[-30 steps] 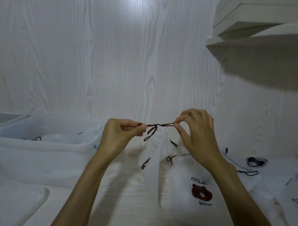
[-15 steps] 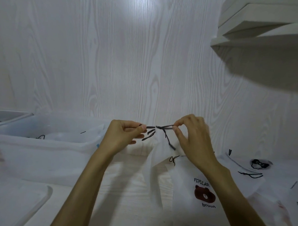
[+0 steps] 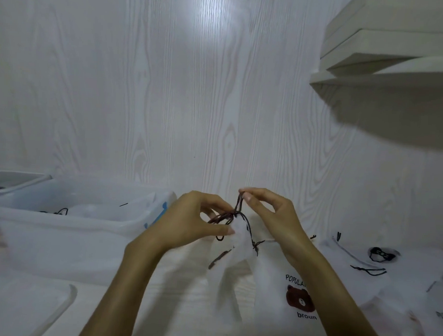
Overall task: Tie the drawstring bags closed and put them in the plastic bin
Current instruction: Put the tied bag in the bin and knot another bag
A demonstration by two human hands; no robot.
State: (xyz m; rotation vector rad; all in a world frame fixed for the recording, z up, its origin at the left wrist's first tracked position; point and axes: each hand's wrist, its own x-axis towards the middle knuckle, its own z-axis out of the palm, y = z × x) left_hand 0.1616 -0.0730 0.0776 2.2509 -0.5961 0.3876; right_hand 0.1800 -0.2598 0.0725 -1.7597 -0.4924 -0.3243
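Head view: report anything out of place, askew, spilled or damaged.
Nothing stands out. Both hands, left and right, work the dark drawstring of a white bag held upright. Other bags lie loose on the table at right, and the plastic bin sits at left.

We see white translucent drawstring bag [image 3: 233,258] held upright above tabletop, neck gathered tight, dark brown drawstring [image 3: 235,213] knotted at top. One cord loop rises vertically from knot, other loops spread left. Second white bag [image 3: 281,295] lies flat just beside it on right, printed brown bear, words "POPULAR" and "broun". More white bags [image 3: 377,268] lie further right, black cords loose. Clear plastic bin [image 3: 62,227] sits left, bags with dark cords inside.
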